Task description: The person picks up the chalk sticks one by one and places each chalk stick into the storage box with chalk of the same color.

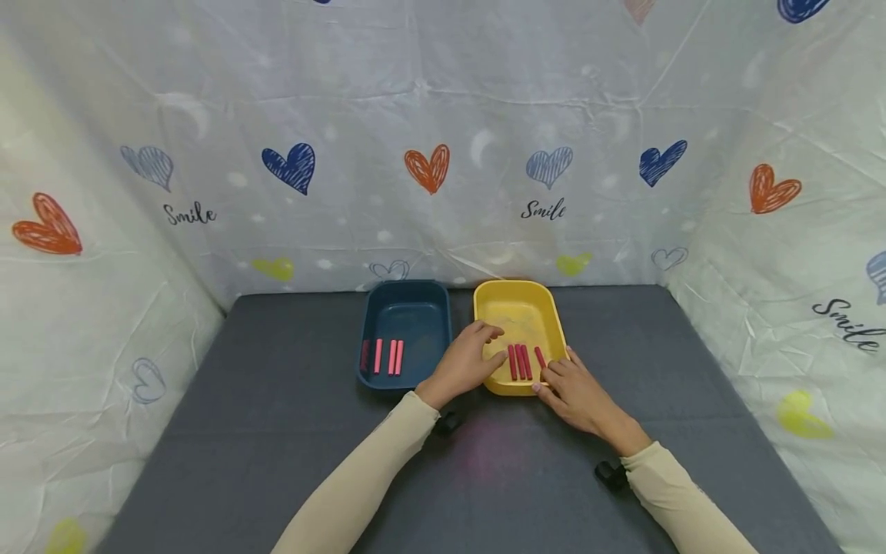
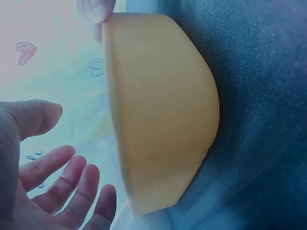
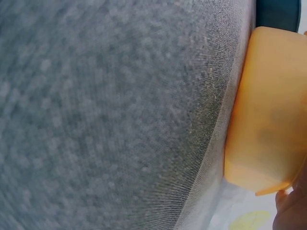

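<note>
In the head view, my left hand [image 1: 465, 360] hovers over the left rim of a yellow tray [image 1: 515, 288], thumb and fingers spread apart with nothing between them. Several short dark-red sticks [image 1: 519, 362], chalk-like in shape, lie inside near the tray's front. My right hand [image 1: 580, 395] holds the tray's front right corner, its thumb at the front rim and other fingers over the right side. One of its fingertips overlaps the lower end of a separate red stick [image 1: 540, 356]. From the left wrist, the tray's outer wall [image 2: 163, 110] shows; its inside is hidden.
A dark blue tray [image 1: 408, 288] stands left of the yellow one, with pink sticks [image 1: 395, 358] and a darker stick [image 1: 364, 355] inside. Both trays rest at the back of the grey cloth-covered table [image 1: 277, 431], close to a patterned curtain [image 1: 360, 185].
</note>
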`<state>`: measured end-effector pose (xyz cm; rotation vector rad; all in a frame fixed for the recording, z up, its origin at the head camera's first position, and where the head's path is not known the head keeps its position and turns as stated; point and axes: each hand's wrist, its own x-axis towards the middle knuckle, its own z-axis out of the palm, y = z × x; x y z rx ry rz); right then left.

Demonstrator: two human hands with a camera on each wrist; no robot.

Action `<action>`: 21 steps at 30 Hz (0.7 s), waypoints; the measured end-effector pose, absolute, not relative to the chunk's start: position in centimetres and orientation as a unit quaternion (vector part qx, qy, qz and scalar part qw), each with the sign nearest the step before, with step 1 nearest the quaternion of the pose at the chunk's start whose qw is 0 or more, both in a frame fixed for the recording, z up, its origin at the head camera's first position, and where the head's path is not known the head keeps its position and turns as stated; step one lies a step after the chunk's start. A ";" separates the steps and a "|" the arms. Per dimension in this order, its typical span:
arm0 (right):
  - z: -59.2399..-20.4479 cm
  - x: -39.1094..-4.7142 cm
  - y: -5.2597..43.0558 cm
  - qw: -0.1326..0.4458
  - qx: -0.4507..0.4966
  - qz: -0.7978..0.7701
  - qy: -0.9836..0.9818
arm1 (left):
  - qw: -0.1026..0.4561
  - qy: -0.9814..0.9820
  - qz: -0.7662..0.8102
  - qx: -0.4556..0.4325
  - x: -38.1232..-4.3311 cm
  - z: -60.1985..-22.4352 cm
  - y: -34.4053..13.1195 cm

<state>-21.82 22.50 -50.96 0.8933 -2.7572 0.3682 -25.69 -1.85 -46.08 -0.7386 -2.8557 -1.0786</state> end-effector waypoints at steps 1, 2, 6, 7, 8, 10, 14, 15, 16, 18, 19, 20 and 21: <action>-51.0 -21.9 22.5 0.111 0.304 0.125 -0.938 | 0.001 -0.909 -0.345 -0.234 -25.5 -46.0 -2.1; -51.0 -21.9 22.5 0.111 0.304 0.127 -0.938 | 0.001 -0.908 -0.348 -0.232 -25.4 -45.9 -2.3; -50.9 -22.1 22.6 0.114 0.299 0.136 -0.938 | 0.010 -0.902 -0.361 -0.235 -24.8 -45.4 -3.2; -50.9 -22.1 22.7 0.114 0.298 0.138 -0.938 | 0.015 -0.903 -0.359 -0.236 -24.7 -45.3 -3.4; -50.8 -22.2 22.7 0.113 0.298 0.142 -0.937 | 0.021 -0.904 -0.355 -0.237 -24.5 -45.3 -3.7; -50.9 -22.3 22.6 0.110 0.299 0.148 -0.936 | 0.030 -0.908 -0.345 -0.235 -24.2 -45.2 -4.3; -51.0 -22.4 22.6 0.103 0.299 0.159 -0.935 | 0.044 -0.919 -0.323 -0.223 -23.4 -45.3 -5.5; -51.0 -22.5 22.6 0.102 0.299 0.161 -0.935 | 0.045 -0.920 -0.321 -0.219 -23.2 -45.3 -5.9; -51.0 -22.5 22.6 0.101 0.298 0.162 -0.935 | 0.048 -0.922 -0.318 -0.216 -23.0 -45.4 -6.2; -50.9 -22.5 22.5 0.103 0.298 0.165 -0.934 | 0.051 -0.925 -0.313 -0.209 -22.6 -45.4 -6.8; -50.9 -22.5 22.5 0.104 0.298 0.168 -0.934 | 0.052 -0.926 -0.311 -0.207 -22.5 -45.4 -7.1; -50.8 -22.4 22.4 0.107 0.299 0.169 -0.933 | 0.053 -0.927 -0.310 -0.206 -22.3 -45.4 -7.4; -50.8 -22.3 22.4 0.109 0.298 0.171 -0.933 | 0.056 -0.928 -0.306 -0.205 -22.2 -45.4 -7.7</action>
